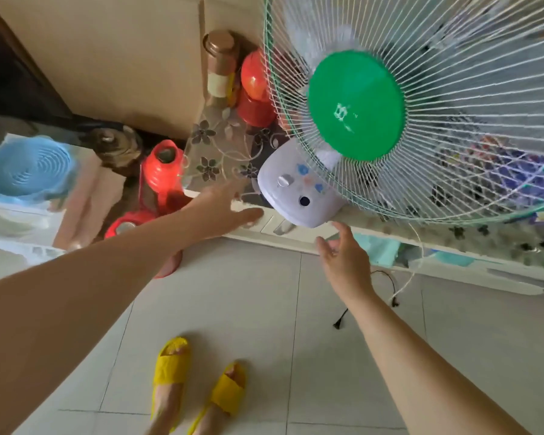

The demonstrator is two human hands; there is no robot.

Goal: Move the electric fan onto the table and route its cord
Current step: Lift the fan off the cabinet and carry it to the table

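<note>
Item one: the fan, white wire cage with a green centre disc, standing on the tabletop. Its pale base with a knob and buttons sits at the front edge of the tabletop, slightly overhanging it.

Item two: my left hand, reaching toward the tabletop edge just left of the base. Its fingers are spread open and hold nothing; I cannot tell whether they touch the edge.

Item three: my right hand, raised just below the base, fingers open and loosely curled, empty. The tip of one finger is close under the base; contact is unclear.

Item four: the cord, a thin white line hanging from under the cage down past the tabletop edge toward the floor. A dark plug lies on the tiles near my right forearm.

Item five: tabletop covering, clear with a dark flower print.

Item six: surroundings. A brown bottle and a red container at the tabletop's far corner; red flasks on the floor to the left; a blue basket at far left; yellow slippers on my feet below.
</note>
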